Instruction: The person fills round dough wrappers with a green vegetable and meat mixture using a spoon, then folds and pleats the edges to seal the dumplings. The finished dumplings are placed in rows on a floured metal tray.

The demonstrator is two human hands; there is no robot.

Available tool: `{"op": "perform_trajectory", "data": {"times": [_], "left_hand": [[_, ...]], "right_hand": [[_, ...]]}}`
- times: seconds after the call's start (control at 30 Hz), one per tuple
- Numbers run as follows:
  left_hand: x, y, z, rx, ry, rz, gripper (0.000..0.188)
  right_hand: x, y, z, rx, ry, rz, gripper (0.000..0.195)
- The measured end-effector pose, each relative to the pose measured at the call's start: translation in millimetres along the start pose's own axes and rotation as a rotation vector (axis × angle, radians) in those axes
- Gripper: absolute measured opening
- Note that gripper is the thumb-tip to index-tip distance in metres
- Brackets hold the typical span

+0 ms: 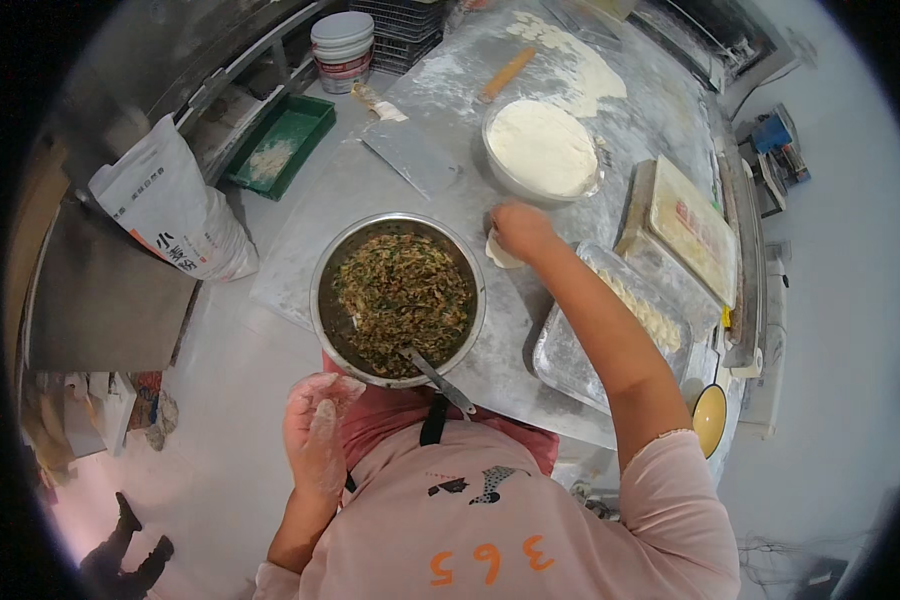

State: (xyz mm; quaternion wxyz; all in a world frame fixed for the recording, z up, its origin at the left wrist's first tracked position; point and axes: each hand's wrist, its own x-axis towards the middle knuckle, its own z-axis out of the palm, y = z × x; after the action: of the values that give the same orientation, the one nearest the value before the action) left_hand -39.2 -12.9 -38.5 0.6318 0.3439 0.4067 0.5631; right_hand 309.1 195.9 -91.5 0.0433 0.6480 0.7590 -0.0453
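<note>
My right hand [521, 229] reaches forward over the worktable with its fingers curled down at a flat piece of pale dough [502, 253]. Whether the fingers grip the dough is hidden. My left hand [321, 420], dusted white, is raised at the near side of a steel bowl [322, 307], palm up, fingers bent, thumb apart, holding nothing. Chopped green and brown filling [405, 292] fills much of that bowl. A flat-handled utensil [439, 382] stands in the filling and leans over the near rim. Under my right forearm, a metal tray [562, 360] bears rows of shaped dough pieces [645, 311].
A bowl of white flour or dough [544, 146] stands beyond my right hand, near a rolling pin [506, 75] and rolled dough [596, 75]. A lidded container [694, 217] is at right. Leftward are a green tray [300, 142] and flour sack [172, 202]. A person's legs [127, 555] show lower left.
</note>
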Motion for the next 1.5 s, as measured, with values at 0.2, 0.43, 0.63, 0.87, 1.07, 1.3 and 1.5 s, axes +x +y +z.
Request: {"op": "perform_trajectory", "data": {"times": [0.2, 0.43, 0.63, 0.87, 1.07, 1.3, 1.5], "left_hand": [[-3.9, 1.4, 0.1, 0.007, -0.025, -0.007, 0.034], [-7.1, -1.7, 5.4, -0.004, -0.047, -0.027, 0.032], [-10.5, 2.9, 13.2, 0.012, -0.084, -0.023, 0.032], [-9.5, 0.8, 10.9, 0.052, -0.054, -0.049, 0.030], [-2.1, -2.0, 24.0, -0.271, -0.243, -0.323, 0.040], [2.7, 11.0, 55.3, -0.513, -0.262, -0.591, 0.061], [-2.1, 1.1, -3.2, -0.540, -0.086, -0.395, 0.045]], "right_hand": [[-0.6, 1.2, 0.3, -0.047, 0.065, -0.128, 0.012], [-18.9, 3.4, -12.8, -0.194, 0.084, -0.258, 0.009], [-47.6, 12.8, -16.3, -0.116, 0.251, -0.487, 0.008], [-147.7, -12.0, -69.5, 0.534, -0.116, -0.160, 0.010], [-196.8, -90.4, -143.6, 1.024, -0.135, -0.397, 0.012], [-168.9, -150.8, -111.8, 0.796, 0.037, -0.308, 0.020], [-186.1, -112.0, -91.9, 0.740, 0.180, -0.234, 0.022]]}}
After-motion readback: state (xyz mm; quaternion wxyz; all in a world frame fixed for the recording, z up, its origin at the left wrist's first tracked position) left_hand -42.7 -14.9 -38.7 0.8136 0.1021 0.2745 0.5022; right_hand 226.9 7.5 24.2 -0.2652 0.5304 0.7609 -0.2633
